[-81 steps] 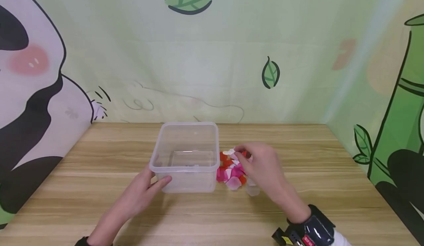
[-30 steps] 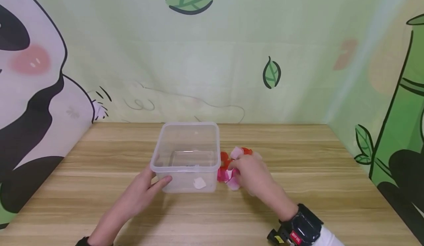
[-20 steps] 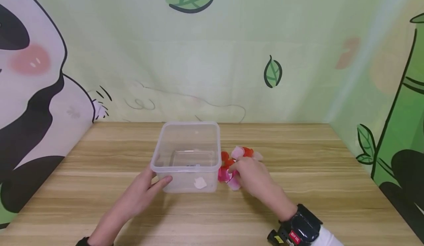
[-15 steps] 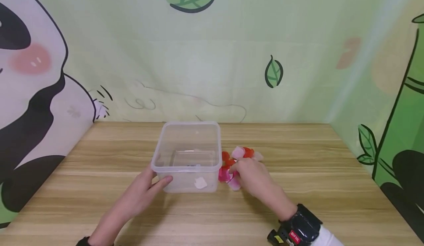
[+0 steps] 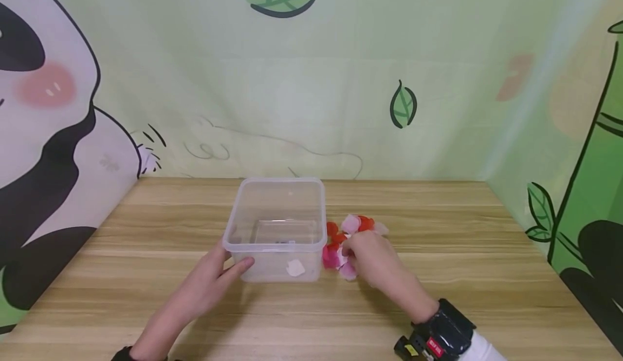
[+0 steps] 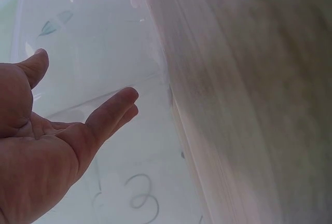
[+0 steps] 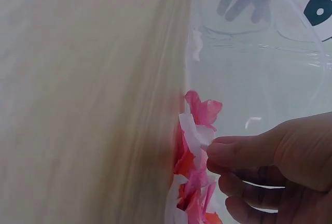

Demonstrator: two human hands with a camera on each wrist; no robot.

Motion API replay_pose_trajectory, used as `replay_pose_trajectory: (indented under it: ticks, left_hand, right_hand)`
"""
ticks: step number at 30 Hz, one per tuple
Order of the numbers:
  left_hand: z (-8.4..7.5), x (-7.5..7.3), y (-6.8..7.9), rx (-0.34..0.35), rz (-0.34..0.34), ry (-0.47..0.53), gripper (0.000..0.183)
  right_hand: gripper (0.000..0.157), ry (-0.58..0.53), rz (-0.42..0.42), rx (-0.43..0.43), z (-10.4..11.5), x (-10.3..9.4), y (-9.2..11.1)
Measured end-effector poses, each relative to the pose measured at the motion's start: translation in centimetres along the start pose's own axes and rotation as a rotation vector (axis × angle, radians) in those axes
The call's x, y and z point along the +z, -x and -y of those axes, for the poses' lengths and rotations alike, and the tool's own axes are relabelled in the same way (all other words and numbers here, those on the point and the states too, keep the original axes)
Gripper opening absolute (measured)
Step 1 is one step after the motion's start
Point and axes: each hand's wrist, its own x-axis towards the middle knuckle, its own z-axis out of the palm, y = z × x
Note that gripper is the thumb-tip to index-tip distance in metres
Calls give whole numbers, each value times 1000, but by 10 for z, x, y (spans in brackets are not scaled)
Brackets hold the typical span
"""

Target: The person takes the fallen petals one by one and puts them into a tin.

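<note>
Right hand (image 5: 373, 258), fingers pinching a fabric-like white petal (image 7: 194, 135); slow lifting should spare the pink-and-red pile (image 5: 332, 255). Left hand's (image 5: 209, 282) straight fingers brace the clear, square plastic box (image 5: 270, 266).

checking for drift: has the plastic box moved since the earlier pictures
No. Against the small wall leaf, the plastic box shows no shift either way.
</note>
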Motion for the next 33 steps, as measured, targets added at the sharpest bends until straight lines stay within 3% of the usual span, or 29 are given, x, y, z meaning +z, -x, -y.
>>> replay_pose_trajectory:
  ticks: [6,11,19,33]
  left_hand:
    - [0,0,0,25,-10,-25,56]
    - [1,0,0,11,-3,-2,54]
    - [1,0,0,0,-4,15,54]
    - [0,0,0,17,-9,-2,56]
  right_hand:
    - [10,-31,7,57,1,-6,2]
    - [11,8,-9,67,2,-14,1]
    - [16,-79,-48,142,2,-26,3]
    - [13,-100,-292,52,7,-41,5]
